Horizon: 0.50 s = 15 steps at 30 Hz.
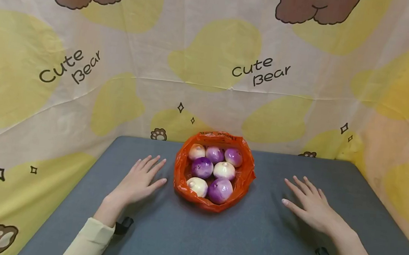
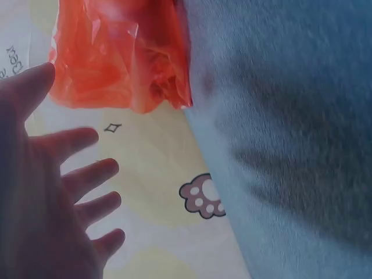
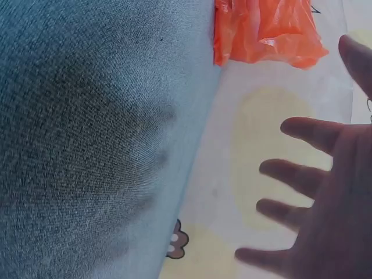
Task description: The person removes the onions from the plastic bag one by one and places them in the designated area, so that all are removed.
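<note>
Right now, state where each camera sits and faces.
Head: on the head, facing forward and down; left hand, right hand and orange bag show.
Left wrist: on that wrist, facing bag and backdrop; left hand shows.
Right wrist: on that wrist, facing bag and backdrop; right hand shows.
Both wrist views share bag, backdrop, table.

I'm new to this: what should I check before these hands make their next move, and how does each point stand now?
1. Left hand free: ok, fingers spread, holding nothing.
2. Right hand free: ok, also holding nothing.
3. Orange bag open at the top: ok.
4. Onions in the bag: ok, seven show.
5. Bag held steady: not ok, neither hand touches it.
6. More onions underneath: cannot tell, the bottom is hidden.
</note>
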### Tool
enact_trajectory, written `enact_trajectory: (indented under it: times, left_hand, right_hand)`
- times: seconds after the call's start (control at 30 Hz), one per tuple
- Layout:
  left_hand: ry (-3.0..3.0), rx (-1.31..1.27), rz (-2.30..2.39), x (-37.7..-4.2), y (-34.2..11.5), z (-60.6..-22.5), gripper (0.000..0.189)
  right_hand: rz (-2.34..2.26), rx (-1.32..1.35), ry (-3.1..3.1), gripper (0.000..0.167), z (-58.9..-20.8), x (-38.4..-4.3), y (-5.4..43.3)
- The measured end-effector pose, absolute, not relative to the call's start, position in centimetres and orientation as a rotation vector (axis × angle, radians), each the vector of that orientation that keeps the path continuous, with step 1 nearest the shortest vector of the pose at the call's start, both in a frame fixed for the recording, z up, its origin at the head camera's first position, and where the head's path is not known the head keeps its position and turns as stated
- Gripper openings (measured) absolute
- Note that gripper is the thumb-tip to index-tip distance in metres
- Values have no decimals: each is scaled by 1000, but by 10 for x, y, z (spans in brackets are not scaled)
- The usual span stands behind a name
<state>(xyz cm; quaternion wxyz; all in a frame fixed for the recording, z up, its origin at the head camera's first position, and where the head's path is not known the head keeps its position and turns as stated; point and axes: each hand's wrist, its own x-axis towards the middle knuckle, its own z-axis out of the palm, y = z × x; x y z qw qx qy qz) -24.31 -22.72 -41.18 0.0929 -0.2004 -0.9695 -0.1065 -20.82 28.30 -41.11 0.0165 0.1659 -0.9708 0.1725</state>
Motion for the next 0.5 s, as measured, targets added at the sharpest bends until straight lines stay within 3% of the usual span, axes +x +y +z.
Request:
enact_trajectory:
  times: [0.2, 0.5]
  left_hand:
    - [-2825, -574, -431, -243, -220, -410, 69]
    - [-2620, -439, -786, -240, -206, -412, 56]
  right_hand:
    - [567, 624, -2861, 70, -413, -212, 280]
    - [723, 671, -2633, 74, -407, -208, 254]
